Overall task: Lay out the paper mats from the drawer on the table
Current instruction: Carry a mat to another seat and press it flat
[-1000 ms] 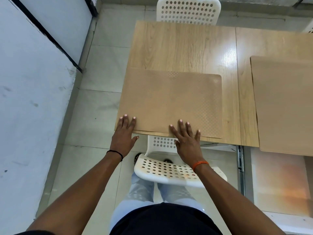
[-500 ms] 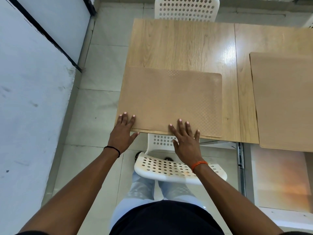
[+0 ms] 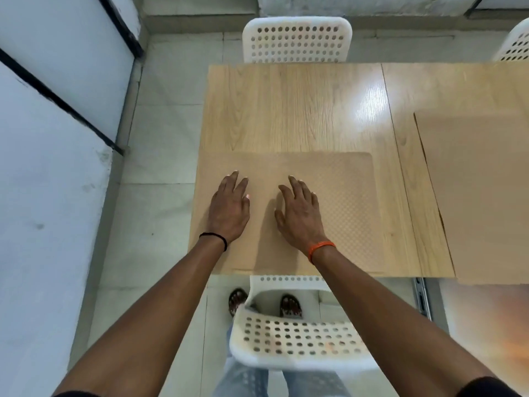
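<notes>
A brown paper mat [image 3: 343, 196] with a dotted texture lies flat at the near left corner of the wooden table [image 3: 286, 110]. My left hand [image 3: 229, 209] lies on the mat's left part with straight fingers. My right hand [image 3: 297, 213] lies flat on the mat's middle, fingers spread. A second brown paper mat [image 3: 481, 190] covers the table's right side and runs out of view at the right.
A white perforated chair [image 3: 297, 339] stands under the table's near edge, right in front of my legs. Another white chair [image 3: 296, 40] stands at the far side, a third [image 3: 515, 47] at the far right. A white wall [image 3: 43, 167] runs along the left. Tiled floor lies between.
Both hands have slid forward from the mat's near edge onto its surface. The mat now lies fully on the table. The camera has tilted, so the table sits lower in view.
</notes>
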